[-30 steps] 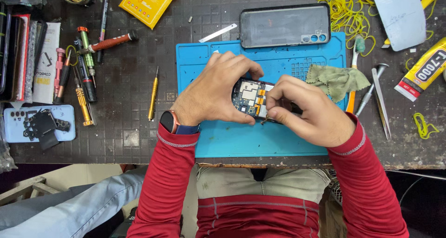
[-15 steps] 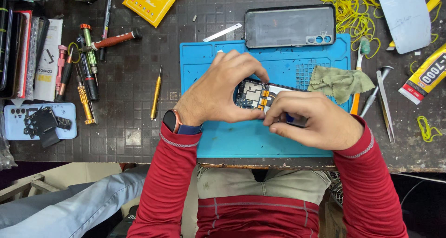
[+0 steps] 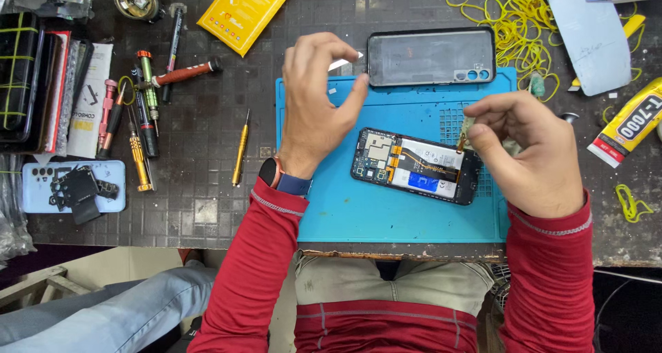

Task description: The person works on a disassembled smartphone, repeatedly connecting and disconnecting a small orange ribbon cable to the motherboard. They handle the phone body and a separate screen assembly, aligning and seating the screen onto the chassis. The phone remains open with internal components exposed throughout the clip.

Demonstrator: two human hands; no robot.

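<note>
Head camera view: a person in red sleeves works over an opened phone (image 3: 416, 165) lying flat on a blue mat (image 3: 386, 215) at the centre of the frame.

At centre, the left hand (image 3: 317, 108) hovers above the mat's upper left corner, fingers loosely curled and apart, gripping nothing. At centre right, the right hand (image 3: 527, 149) has thumb and forefinger pinched together on a small, thin tool (image 3: 460, 140) whose tip meets the phone's right end; what kind of tool it is cannot be told. The phone's back is off, showing its circuit board and battery. A grey back cover (image 3: 431, 56) lies just above the mat's top edge. Yellow rubber bands (image 3: 514, 18) are scattered at upper right, a glue tube (image 3: 631, 122) at the right edge, and screwdrivers (image 3: 141, 112) at upper left on the dark workbench (image 3: 207, 139).
</note>
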